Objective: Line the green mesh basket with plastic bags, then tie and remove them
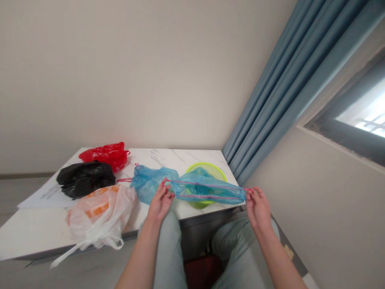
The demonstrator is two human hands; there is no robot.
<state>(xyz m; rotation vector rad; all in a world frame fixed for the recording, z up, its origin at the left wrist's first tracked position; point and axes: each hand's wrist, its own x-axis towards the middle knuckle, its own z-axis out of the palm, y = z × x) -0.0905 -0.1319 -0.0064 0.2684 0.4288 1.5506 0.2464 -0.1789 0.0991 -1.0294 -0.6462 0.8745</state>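
Observation:
A translucent blue drawstring plastic bag is stretched sideways between my two hands, its red drawstrings pulled out in two near-parallel lines. My left hand pinches the drawstring at the bag's left end. At the right end my right hand has its fingers closed on the other red loop. Beneath the bag stands a yellow-green mesh basket, partly covered by it. Another blue drawstring bag lies just left of my left hand, with red strings sticking out.
On the left of the white marbled table rest a red bag, a black bag and a white bag with orange print, its handles over the front edge. A blue curtain hangs at the right, beside a window.

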